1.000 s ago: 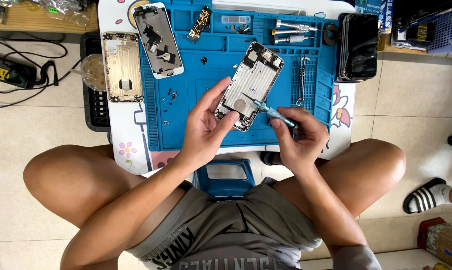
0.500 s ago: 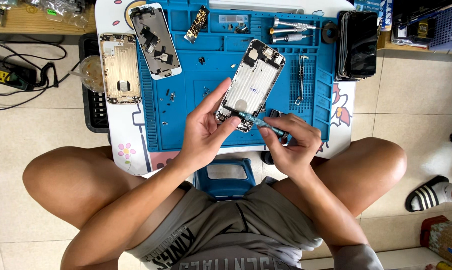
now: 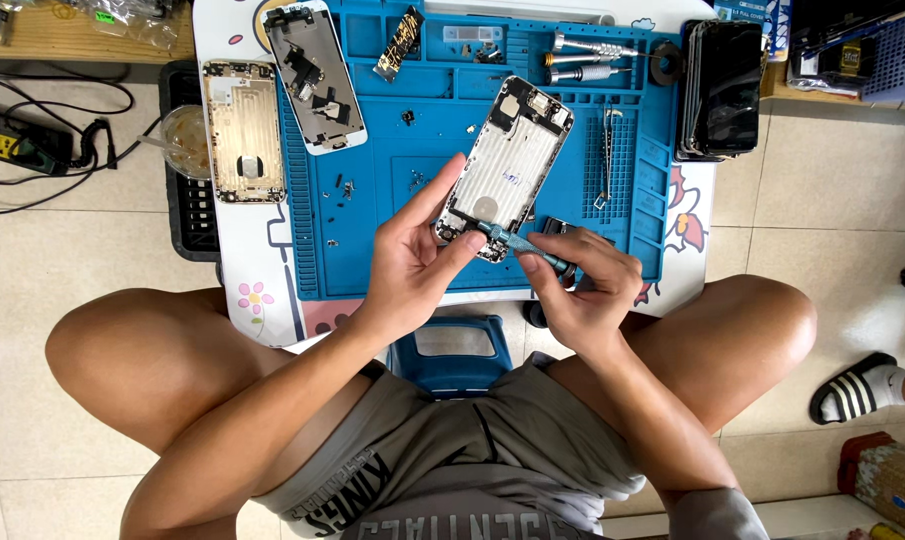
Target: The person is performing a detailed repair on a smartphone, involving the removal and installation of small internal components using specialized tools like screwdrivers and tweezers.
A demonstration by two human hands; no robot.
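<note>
My left hand point(image 3: 412, 265) grips the lower end of an opened silver phone housing point(image 3: 507, 165), tilted up over the blue repair mat point(image 3: 372, 240). In my right hand point(image 3: 582, 285) is a small teal screwdriver point(image 3: 517, 243), its tip set against the housing's bottom edge near my left thumb. Inside the housing are small parts at the top and a round piece near the middle.
On the mat lie a phone screen assembly point(image 3: 307, 75), tweezers point(image 3: 604, 160), two metal drivers point(image 3: 587, 60) and tiny screws. A gold phone back point(image 3: 244, 130) rests left of it, a black phone point(image 3: 727, 90) at the right. A power strip point(image 3: 12, 140) and cables lie on the floor left.
My right hand moved left, bringing the screwdriver tip in to the housing's bottom edge. My left hand tilted the housing slightly and kept its hold.
</note>
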